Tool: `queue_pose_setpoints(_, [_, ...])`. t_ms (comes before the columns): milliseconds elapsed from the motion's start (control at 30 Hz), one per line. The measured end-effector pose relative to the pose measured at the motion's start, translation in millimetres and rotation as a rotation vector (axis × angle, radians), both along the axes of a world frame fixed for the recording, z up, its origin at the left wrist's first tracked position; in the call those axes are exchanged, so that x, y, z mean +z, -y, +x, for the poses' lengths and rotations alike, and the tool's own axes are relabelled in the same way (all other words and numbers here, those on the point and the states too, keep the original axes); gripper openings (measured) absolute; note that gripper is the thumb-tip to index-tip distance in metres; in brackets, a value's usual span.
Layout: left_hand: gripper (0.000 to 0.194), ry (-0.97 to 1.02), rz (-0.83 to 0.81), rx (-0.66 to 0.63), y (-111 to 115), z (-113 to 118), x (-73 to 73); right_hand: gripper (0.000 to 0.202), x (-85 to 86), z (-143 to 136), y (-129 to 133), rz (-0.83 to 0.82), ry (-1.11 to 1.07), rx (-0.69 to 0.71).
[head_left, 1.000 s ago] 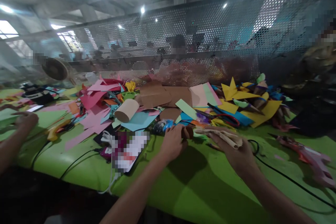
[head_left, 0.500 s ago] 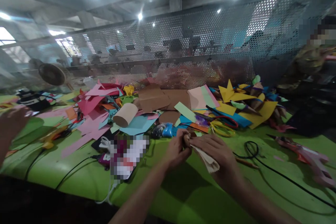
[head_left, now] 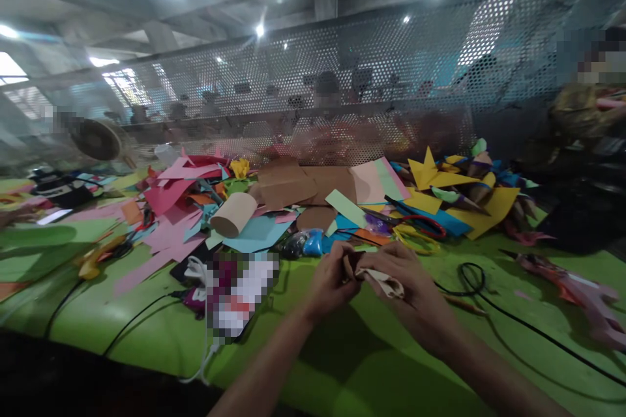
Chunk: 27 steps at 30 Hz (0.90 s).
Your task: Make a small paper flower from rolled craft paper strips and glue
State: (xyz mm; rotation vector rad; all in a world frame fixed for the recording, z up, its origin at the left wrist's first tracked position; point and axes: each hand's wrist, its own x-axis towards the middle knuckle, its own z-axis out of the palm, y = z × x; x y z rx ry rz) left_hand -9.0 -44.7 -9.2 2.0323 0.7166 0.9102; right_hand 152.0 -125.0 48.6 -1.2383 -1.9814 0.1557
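Observation:
In front of me, over the green table (head_left: 337, 358), my two hands are close together. My left hand (head_left: 332, 280) is closed, fingers curled round the edge of a small brown paper piece (head_left: 350, 264). My right hand (head_left: 403, 270) is closed on a folded, crumpled beige piece (head_left: 388, 283), paper or cloth, whose loose end sticks out below the fingers. The beige piece reaches the brown paper between the hands; fingers hide how they meet.
A phone (head_left: 242, 296) and white cable lie left of my hands. A pink glue gun (head_left: 577, 296) with black cord (head_left: 528, 329) is at right. Behind are a cardboard tube (head_left: 233, 215), scissors (head_left: 423, 225), coloured paper (head_left: 259, 232) and a yellow paper star (head_left: 428, 169).
The beige piece shows a shorter, more bunched end, and the brown paper between my hands is more visible. At far left, another person's arm has drawn back towards the edge.

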Motion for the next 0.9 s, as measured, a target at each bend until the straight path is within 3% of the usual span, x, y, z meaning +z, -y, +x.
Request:
queue_pose_setpoints(167, [0.038, -0.02, 0.027, 0.029, 1, 2, 0.6, 0.018, -7.4, 1, -11, 0.1, -0.055, -0.094])
queue_pose_setpoints(333, [0.037, -0.033, 0.01, 0.04, 5, 4, 3.6, 0.006, -11.3, -3, -14, 0.162, -0.086, -0.275])
queue_pose_setpoints(533, [0.027, 0.029, 0.047, 0.033, 6, 7, 5.6, 0.009, -13.2, -2, -10, 0.363, 0.09, -0.254])
queue_pose_setpoints(900, [0.034, 0.032, 0.003, 0.04, 2, 2, 1.2, 0.027, -1.5, -4, 0, 0.2, 0.229, -0.203])
